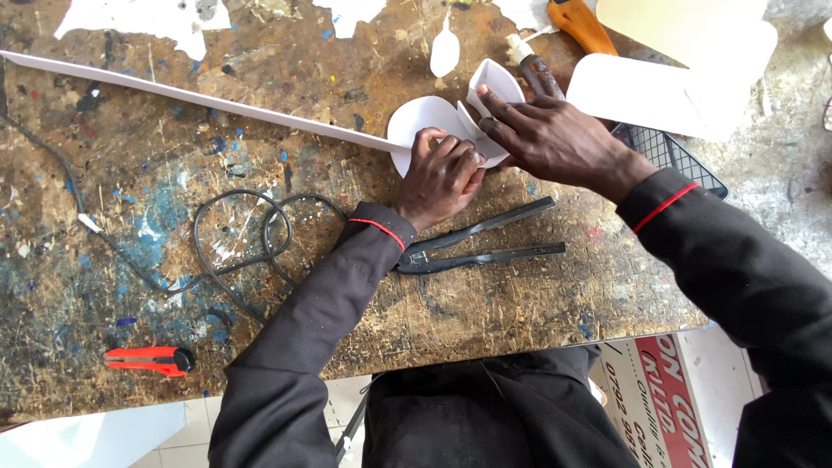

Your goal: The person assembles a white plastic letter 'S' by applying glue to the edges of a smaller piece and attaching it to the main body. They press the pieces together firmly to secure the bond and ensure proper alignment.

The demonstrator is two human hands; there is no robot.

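My left hand (444,176) presses down on a white round plastic piece (425,119) lying on the paint-stained wooden workbench (130,225). My right hand (555,139) holds a curved white strip (494,80) upright against that round piece, fingers pinching its base. A long white strip (199,100) runs from the far left edge to the round piece. Both sleeves are dark with a red cuff line.
Black scissors or tongs (485,244) lie open by my left wrist. A black cable (243,243) loops to the left. A red utility knife (149,360) lies near the front edge. A glue bottle (533,65), an orange-handled tool (579,24), white sheets (676,87) and a wire mesh (672,156) sit at the back right.
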